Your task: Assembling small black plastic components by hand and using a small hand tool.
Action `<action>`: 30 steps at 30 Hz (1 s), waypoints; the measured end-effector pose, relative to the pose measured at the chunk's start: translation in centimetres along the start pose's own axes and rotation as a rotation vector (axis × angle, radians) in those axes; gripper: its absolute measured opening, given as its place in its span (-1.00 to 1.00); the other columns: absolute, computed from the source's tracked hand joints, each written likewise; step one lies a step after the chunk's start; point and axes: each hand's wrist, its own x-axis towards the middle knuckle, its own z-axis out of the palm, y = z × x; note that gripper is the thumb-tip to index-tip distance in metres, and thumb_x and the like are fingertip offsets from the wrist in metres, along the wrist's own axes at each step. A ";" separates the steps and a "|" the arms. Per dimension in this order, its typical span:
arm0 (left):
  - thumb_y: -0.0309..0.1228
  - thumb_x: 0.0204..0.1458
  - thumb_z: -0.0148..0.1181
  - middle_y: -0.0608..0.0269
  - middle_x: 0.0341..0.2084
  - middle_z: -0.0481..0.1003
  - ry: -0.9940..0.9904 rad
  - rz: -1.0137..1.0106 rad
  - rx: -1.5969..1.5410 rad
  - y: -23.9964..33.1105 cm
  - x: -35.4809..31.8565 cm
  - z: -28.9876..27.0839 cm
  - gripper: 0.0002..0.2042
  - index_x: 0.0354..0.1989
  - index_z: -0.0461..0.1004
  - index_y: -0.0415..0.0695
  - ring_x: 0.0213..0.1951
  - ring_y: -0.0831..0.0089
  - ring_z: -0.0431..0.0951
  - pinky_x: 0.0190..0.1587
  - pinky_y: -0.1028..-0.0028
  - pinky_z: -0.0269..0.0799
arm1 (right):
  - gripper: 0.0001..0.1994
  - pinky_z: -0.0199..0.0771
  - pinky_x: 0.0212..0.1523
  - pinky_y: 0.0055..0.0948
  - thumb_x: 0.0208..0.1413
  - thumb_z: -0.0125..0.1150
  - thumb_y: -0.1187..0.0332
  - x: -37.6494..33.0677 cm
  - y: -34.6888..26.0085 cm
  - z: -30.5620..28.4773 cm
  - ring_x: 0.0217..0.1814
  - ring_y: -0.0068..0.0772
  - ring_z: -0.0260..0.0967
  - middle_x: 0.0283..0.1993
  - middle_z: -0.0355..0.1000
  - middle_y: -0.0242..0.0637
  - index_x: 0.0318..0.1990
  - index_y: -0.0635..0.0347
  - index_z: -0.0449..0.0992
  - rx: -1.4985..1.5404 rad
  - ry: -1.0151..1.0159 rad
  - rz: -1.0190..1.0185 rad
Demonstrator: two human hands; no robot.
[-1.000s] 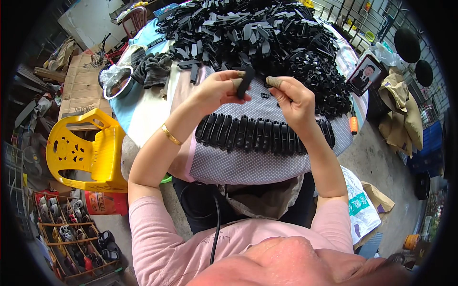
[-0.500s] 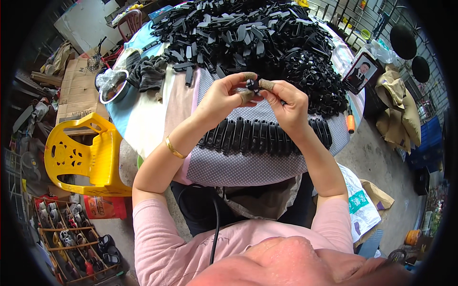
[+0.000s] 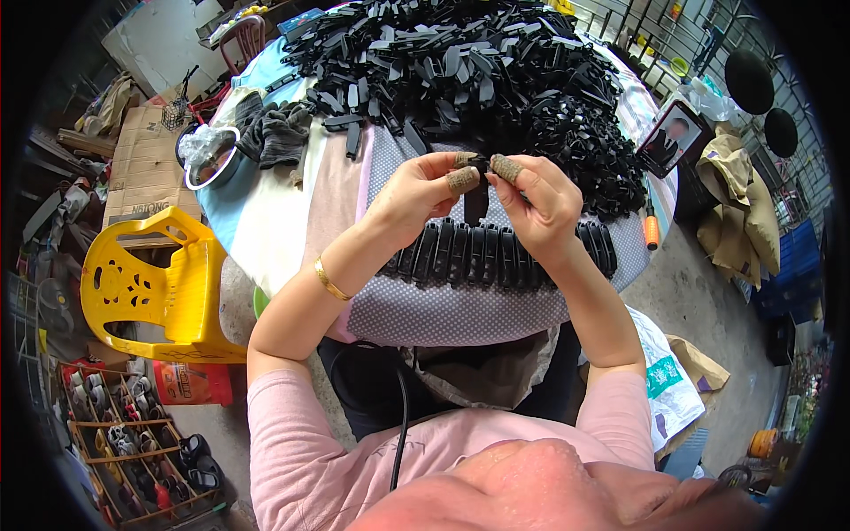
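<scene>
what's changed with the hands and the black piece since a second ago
The right hand has moved left, closing in on the left hand, which still holds the black piece. The piece has shifted toward the row of black parts. The row and the black pile look unchanged.

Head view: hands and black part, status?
Left hand pinches black part. Right hand at its upper end, grip unclear. Row of parts nearer the body, pile beyond.

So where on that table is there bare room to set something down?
Two patches: the dotted cloth between the row of black parts and the near edge, and the cream cloth between the bowl and the left forearm. Crowded: the far half, under the black pile.
</scene>
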 end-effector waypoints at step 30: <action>-0.45 -0.06 0.23 0.47 -0.57 0.42 0.144 0.106 -0.046 -0.1 -0.6 0.0 -0.75 -0.18 0.49 -0.23 -0.65 0.80 0.21 -0.65 0.77 0.07 | -0.77 0.31 -0.21 -0.41 0.07 0.09 0.35 0.3 -1.4 -0.1 -0.22 -0.23 0.27 -0.18 0.32 -0.13 -0.28 0.41 0.47 0.090 -0.242 0.030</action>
